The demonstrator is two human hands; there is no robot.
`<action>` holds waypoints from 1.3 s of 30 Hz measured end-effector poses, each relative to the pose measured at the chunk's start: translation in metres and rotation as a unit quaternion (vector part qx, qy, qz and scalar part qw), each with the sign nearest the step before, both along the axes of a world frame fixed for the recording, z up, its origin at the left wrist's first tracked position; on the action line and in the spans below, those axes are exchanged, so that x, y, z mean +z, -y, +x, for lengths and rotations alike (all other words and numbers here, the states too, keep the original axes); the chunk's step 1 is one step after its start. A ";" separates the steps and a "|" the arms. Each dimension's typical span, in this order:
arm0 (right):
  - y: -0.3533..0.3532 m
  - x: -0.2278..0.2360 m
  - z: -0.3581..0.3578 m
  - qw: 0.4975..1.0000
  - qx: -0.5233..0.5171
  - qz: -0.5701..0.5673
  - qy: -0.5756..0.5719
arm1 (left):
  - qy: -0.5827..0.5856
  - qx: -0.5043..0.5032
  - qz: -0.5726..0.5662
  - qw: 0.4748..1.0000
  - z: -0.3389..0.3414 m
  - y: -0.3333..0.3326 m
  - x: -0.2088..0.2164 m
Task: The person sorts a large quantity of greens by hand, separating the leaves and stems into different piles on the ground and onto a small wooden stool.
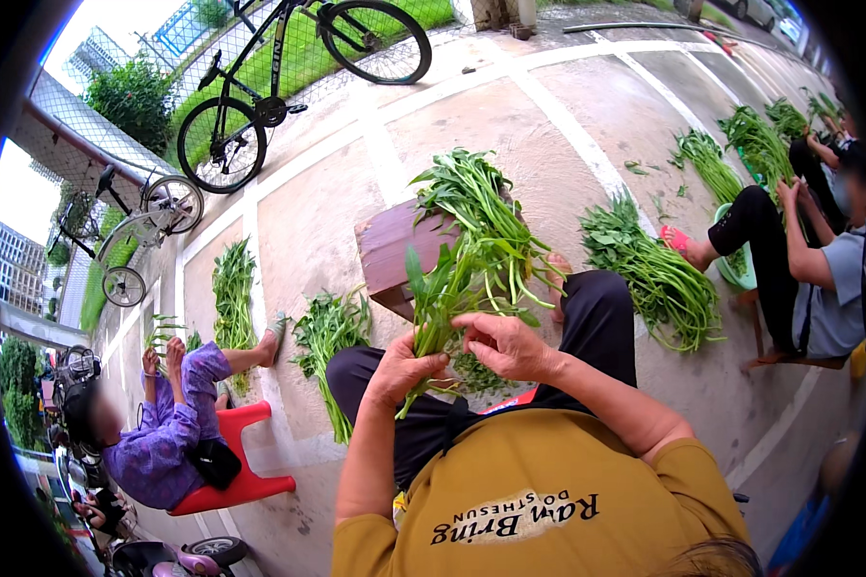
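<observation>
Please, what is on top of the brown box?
A leafy green pile lies on the brown box. Its left part shows; the surface beneath the pile is hidden.

Your left forearm (361, 457) is bare and rises steeply from the elbow, its wrist nearly straight. Your left hand (406, 370) is closed in a grip, the thumb laid across toward your right. Your right forearm (611, 389) slants inward from an elbow set out to the side, bringing your right hand (510, 344) close beside the left, in front of your body. You hold that hand with its back up, knuckles bent and index finger reaching left; whether its fingertips are pinched together is hard to tell. Your knees are bent and spread apart, one on either side of your hands.
</observation>
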State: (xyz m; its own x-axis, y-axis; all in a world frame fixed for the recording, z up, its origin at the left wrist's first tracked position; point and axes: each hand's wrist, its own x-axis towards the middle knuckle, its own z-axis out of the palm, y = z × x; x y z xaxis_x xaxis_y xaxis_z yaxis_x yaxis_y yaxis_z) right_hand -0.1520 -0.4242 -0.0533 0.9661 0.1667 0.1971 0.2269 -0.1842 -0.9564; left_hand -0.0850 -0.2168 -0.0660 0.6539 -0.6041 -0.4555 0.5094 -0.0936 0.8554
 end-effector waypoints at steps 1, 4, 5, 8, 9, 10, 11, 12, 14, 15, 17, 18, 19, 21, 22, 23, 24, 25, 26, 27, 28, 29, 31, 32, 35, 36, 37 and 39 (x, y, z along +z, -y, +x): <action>0.002 -0.003 0.000 0.999 0.020 -0.030 0.029 | 0.008 0.001 0.001 1.000 0.002 -0.003 -0.001; 0.013 0.000 -0.006 0.990 0.071 -0.111 0.050 | 0.013 0.005 -0.023 1.000 0.014 -0.012 -0.003; 0.018 -0.001 -0.008 0.991 0.056 -0.113 0.049 | 0.019 0.002 -0.032 0.999 0.016 -0.017 0.005; 0.035 -0.006 -0.013 0.993 -0.003 -0.104 0.055 | 0.041 -0.016 -0.019 0.999 0.021 -0.036 0.017; 0.044 -0.006 -0.013 0.996 -0.037 -0.083 0.013 | 0.045 -0.029 -0.025 0.998 0.025 -0.044 0.016; 0.049 -0.005 -0.012 0.997 -0.066 -0.022 -0.041 | 0.040 -0.039 -0.031 0.998 0.026 -0.052 0.019; 0.054 -0.004 -0.011 0.990 -0.095 0.039 -0.094 | 0.035 -0.050 -0.038 0.997 0.027 -0.058 0.022; 0.059 -0.003 -0.009 0.989 -0.116 0.042 -0.085 | 0.031 -0.054 -0.036 0.997 0.028 -0.064 0.025; 0.065 0.002 -0.004 0.986 -0.147 0.047 -0.067 | 0.025 -0.062 -0.031 0.997 0.026 -0.070 0.039; 0.065 0.001 -0.002 0.986 -0.153 0.030 -0.053 | 0.022 -0.066 -0.029 0.997 0.026 -0.073 0.042; 0.062 -0.001 0.002 0.986 -0.164 -0.005 -0.026 | 0.028 -0.080 -0.035 0.996 0.025 -0.077 0.050; 0.059 0.000 0.002 0.987 -0.159 -0.004 -0.026 | 0.031 -0.085 -0.034 0.995 0.023 -0.078 0.055; 0.055 0.003 0.003 0.987 -0.159 -0.021 -0.013 | 0.033 -0.089 -0.032 0.995 0.022 -0.079 0.059; 0.046 0.008 0.004 0.986 -0.159 -0.054 0.013 | 0.027 -0.106 -0.032 0.993 0.022 -0.084 0.058; 0.043 0.006 0.006 0.986 -0.156 -0.055 0.017 | 0.021 -0.113 -0.028 0.993 0.021 -0.082 0.063; 0.041 0.006 0.007 0.985 -0.157 -0.073 0.021 | 0.015 -0.119 -0.025 0.992 0.020 -0.080 0.067; 0.039 0.008 0.007 0.983 -0.158 -0.090 0.026 | 0.015 -0.126 -0.023 0.992 0.020 -0.079 0.068; 0.038 0.009 0.008 0.981 -0.159 -0.108 0.031 | 0.016 -0.133 -0.023 0.991 0.020 -0.078 0.070; 0.038 0.007 0.008 0.980 -0.160 -0.116 0.034 | 0.017 -0.140 -0.022 0.990 0.020 -0.077 0.070; 0.038 0.006 0.008 0.978 -0.164 -0.119 0.041 | 0.019 -0.148 -0.020 0.989 0.021 -0.076 0.071; 0.037 0.006 0.009 0.978 -0.164 -0.120 0.048 | 0.022 -0.152 -0.017 0.988 0.020 -0.077 0.072; 0.036 0.005 0.010 0.978 -0.164 -0.121 0.055 | 0.025 -0.156 -0.014 0.987 0.019 -0.078 0.073; 0.036 0.002 0.009 0.979 -0.169 -0.103 0.048 | 0.029 -0.159 -0.014 0.987 0.019 -0.077 0.074; 0.036 0.000 0.008 0.979 -0.172 -0.095 0.044 | 0.031 -0.162 -0.014 0.986 0.020 -0.077 0.075; 0.039 -0.003 0.005 0.986 -0.154 -0.060 0.027 | 0.024 -0.146 -0.018 0.989 0.022 -0.078 0.072; 0.039 -0.002 0.004 0.987 -0.147 -0.060 0.028 | 0.035 -0.136 -0.011 0.990 0.022 -0.079 0.069; 0.040 -0.001 0.002 0.988 -0.139 -0.058 0.028 | 0.034 -0.134 -0.010 0.990 0.021 -0.080 0.069; 0.040 -0.001 0.000 0.990 -0.127 -0.054 0.026 | 0.032 -0.129 -0.007 0.991 0.023 -0.079 0.071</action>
